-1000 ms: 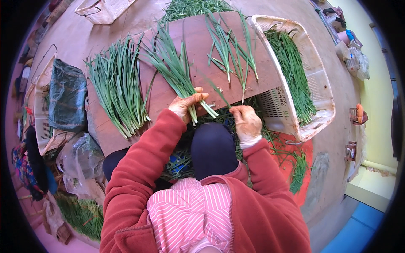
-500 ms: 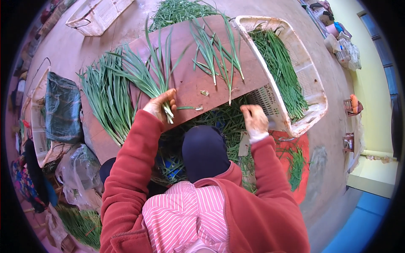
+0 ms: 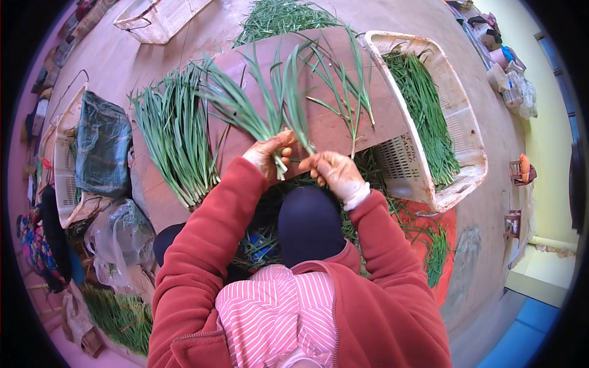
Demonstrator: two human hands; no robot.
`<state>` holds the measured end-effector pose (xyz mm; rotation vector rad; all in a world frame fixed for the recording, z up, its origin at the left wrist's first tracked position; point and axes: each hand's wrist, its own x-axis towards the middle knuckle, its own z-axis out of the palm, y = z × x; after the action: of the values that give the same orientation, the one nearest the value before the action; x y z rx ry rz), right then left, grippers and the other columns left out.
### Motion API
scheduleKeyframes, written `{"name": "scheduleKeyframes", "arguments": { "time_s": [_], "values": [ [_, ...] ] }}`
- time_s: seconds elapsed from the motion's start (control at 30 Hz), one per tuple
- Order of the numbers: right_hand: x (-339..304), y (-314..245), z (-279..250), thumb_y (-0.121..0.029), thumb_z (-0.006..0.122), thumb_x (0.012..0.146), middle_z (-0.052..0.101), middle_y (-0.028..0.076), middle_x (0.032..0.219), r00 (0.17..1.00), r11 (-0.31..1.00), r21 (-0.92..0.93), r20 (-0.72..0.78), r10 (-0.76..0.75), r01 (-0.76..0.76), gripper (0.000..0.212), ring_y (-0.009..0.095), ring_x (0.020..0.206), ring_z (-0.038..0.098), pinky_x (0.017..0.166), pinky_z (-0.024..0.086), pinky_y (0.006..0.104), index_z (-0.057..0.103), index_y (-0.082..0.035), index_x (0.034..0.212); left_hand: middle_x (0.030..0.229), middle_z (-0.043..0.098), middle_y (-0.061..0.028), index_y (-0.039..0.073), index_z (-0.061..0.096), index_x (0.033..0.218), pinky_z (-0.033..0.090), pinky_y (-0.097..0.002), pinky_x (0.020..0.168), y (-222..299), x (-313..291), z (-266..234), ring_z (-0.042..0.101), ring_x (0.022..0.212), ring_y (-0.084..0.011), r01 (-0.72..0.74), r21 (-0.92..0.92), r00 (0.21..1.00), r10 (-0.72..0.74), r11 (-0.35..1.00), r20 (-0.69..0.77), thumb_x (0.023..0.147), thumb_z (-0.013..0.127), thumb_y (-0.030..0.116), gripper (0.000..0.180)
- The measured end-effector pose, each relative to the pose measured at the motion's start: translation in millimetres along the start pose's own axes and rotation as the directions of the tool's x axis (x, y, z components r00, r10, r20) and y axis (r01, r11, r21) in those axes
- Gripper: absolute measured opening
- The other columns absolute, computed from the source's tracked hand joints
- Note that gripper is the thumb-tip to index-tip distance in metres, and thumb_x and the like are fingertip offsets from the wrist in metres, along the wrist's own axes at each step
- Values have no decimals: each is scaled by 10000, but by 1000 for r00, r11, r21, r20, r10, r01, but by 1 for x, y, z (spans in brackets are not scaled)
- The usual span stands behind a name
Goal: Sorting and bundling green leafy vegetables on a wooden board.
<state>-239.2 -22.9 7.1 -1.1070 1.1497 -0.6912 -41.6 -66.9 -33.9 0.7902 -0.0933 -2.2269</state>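
Note:
My left hand is closed round a bunch of garlic chives, its white ends showing below the fingers and its leaves fanning out over the board. Beside it, my right hand pinches a smaller clump of garlic chives near the lower ends. The two hands almost meet at the near edge of the brown board. A large pile of chives lies on the board's left side, white ends toward me. Several loose stalks are scattered at the board's right.
A white plastic crate holding chives stands against the board's right side. Beyond the board lies a green heap, with another white crate at far left. Leafy scraps lie under the board. At left are a covered crate and a clear plastic bag.
My right hand has moved left, from beside the crate to next to my left hand, and now holds a small clump of chives. My left hand still grips its bunch. The view has shifted slightly.

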Motion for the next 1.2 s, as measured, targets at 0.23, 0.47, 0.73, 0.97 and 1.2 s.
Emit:
{"name": "scheduleKeyframes", "arguments": {
  "time_s": [0.23,0.47,0.73,0.97,1.2],
  "values": [
    [1,-12,8,-199,649,825,647,71,884,979,932,-361,-178,-97,27,280,95,778,583,691,452,227,610,22,994,654,542,0,6,553,1118,468,-244,522,-8,-5,35,472,494,-97,41,152,999,-42,988,3,884,545,144,272],
    [-21,7,-8,-329,650,768,630,79,731,909,880,-403,-410,72,-252,313,186,679,589,668,457,319,653,-19,805,618,510,14,26,579,1096,409,-208,453,-9,-5,31,447,483,-68,-133,147,982,151,980,-113,874,557,148,254],
    [-34,17,-19,-350,497,898,635,125,884,887,758,-626,-229,-402,182,331,293,865,595,764,464,378,646,-56,931,866,633,-29,98,538,1147,456,-213,500,-11,-5,22,504,550,-84,-61,-13,995,62,998,84,856,601,148,301],
    [-3,-6,24,-259,591,830,608,132,752,855,635,-759,-226,-466,145,206,287,682,600,636,467,373,632,-58,840,752,572,5,49,546,1156,438,-183,502,-8,-6,14,495,577,-61,-84,36,995,83,996,49,845,621,237,371],
    [-10,-6,29,-235,621,804,605,123,737,812,489,-849,-136,-567,200,186,276,709,601,630,467,367,629,-54,849,717,571,7,75,524,1201,434,-204,465,-10,-7,-8,485,505,-87,-45,67,997,40,997,69,860,606,213,377]
  ]
}}
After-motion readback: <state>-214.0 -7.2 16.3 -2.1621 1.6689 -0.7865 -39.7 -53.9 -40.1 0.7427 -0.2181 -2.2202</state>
